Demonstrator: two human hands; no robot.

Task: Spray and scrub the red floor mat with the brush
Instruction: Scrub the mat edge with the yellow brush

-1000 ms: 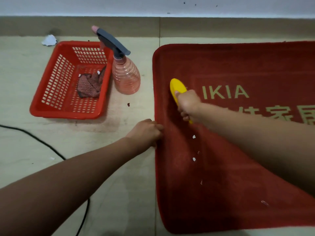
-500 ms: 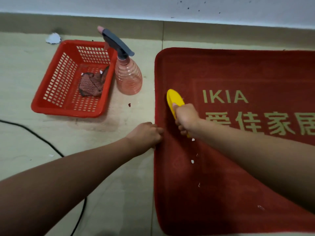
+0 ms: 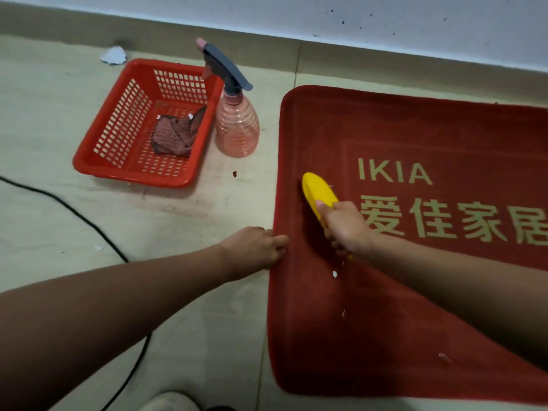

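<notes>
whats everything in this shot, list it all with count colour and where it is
floor mat: one, red with gold lettering, flat on the floor at right
brush: one, yellow, on the mat's left part
spray bottle: one, pink with grey trigger, upright between basket and mat
basket: one, red, on the floor left of the bottle
cloth: one, brownish red, inside the basket
cable: one, black, across the floor at left
paper scrap: one, white, by the skirting
flecks: several, white, on the mat
left grip: bare hand, holds the mat's left edge
right grip: bare hand, grips the brush
</notes>
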